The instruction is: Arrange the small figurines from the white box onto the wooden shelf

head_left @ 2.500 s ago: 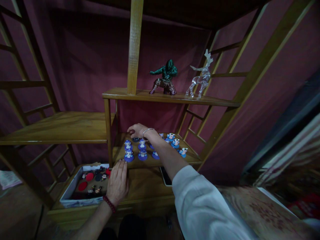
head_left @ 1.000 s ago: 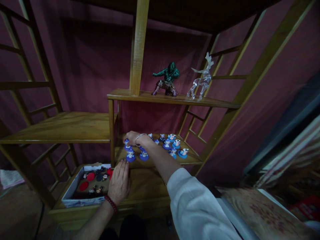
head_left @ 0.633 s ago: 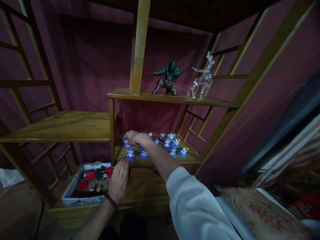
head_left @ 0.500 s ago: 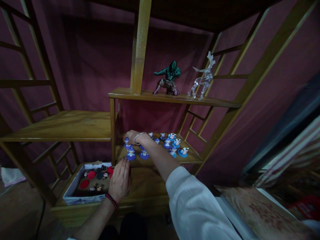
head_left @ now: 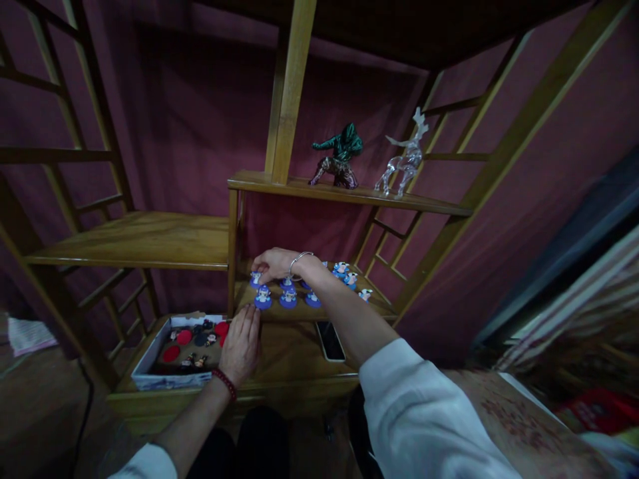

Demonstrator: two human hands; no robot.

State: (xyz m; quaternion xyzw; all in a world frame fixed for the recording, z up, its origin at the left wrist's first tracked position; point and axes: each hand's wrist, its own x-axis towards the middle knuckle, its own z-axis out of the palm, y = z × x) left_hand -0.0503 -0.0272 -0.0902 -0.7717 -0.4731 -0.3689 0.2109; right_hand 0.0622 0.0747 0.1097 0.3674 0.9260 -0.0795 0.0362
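Observation:
My right hand [head_left: 275, 263] reaches leftward over the lower shelf. Its fingers close on a small purple-based figurine [head_left: 256, 279] at the back left of that shelf. In front stand more purple-based figurines, one of them a figurine [head_left: 263, 298] at the left end of the front row. My forearm hides part of the group. Blue-based figurines [head_left: 341, 269] are grouped towards the right. My left hand [head_left: 241, 340], fingers stretched out, lies by the shelf's front edge just below the front figurine and holds nothing.
A shallow box [head_left: 144, 379] with red discs and small figures sits at lower left. A phone [head_left: 330, 341] lies on the lower ledge. Above, a green hooded statue [head_left: 343, 156] and a clear deer figurine [head_left: 407, 163] stand on the upper shelf [head_left: 299, 189].
The camera view has shifted slightly. My right forearm has swung to the right, uncovering the phone, while its fingers stay at the back-left figurine. My left hand stays by the shelf edge.

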